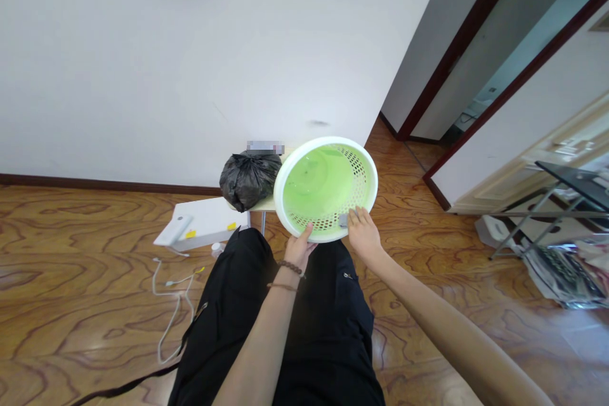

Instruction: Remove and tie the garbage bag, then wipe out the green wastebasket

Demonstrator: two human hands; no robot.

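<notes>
A round plastic basket (320, 183) with a white rim, perforated sides and a light green bottom is tilted toward me above my knees. My left hand (301, 247) is closed on its near rim, thumb over the edge and fingers underneath. Inside the basket's near right wall, my right hand (363, 232) presses a small grey cloth-like piece (343, 221) against the holes. Its fingers are closed over that piece, so most of it is hidden and its exact kind is unclear.
A knotted black plastic bag (250, 179) sits on a small stand left of the basket, against the white wall. On the wooden floor lie a white box-like appliance (209, 219), a white cable (178, 304) and a small bottle (217, 248). A metal-legged rack (561, 209) stands far right.
</notes>
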